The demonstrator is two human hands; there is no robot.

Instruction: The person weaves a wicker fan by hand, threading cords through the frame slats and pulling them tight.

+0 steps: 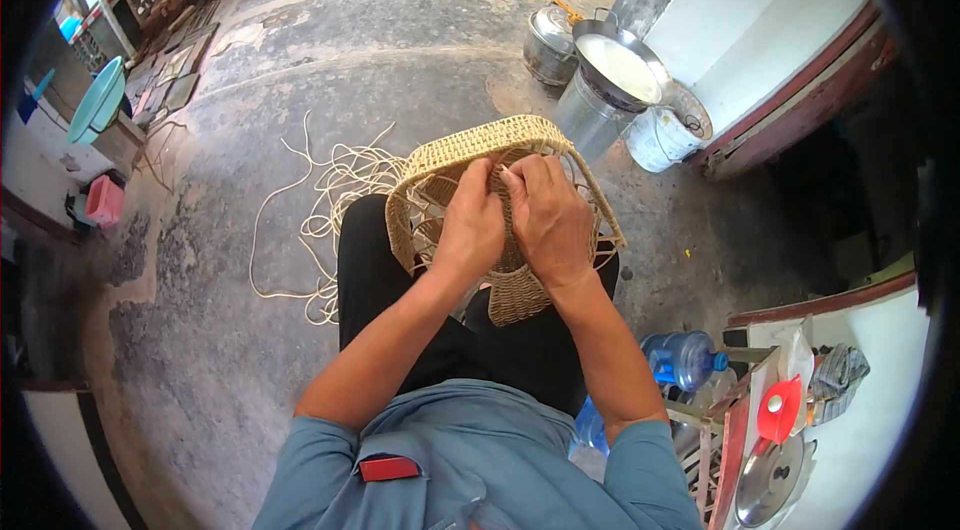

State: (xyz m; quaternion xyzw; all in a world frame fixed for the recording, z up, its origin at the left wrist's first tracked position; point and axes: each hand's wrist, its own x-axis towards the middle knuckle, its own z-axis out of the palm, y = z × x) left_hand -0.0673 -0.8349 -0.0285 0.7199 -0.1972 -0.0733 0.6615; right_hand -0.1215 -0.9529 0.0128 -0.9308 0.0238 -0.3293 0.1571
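Observation:
A tan woven basket (480, 142) rests tilted across my lap, its thick braided rim toward the far side and a woven flap (518, 298) hanging nearest me. My left hand (473, 222) is closed at the basket's inner edge, thumb and fingertips pinched together. Close beside it, my right hand (548, 215) is also closed, its fingers curled at the same stretch of rim. What lies between the fingertips is too small to make out. Loose pale cord (325, 192) spreads in loops over the floor to the left of the basket.
Beyond the basket on the right stand a lidded metal pot (551, 42), a wide pan (625, 68) on a metal cylinder and a white bucket (660, 138). Blue water bottles (685, 360) are close at my right. A teal basin (98, 102) and pink container (105, 200) sit left.

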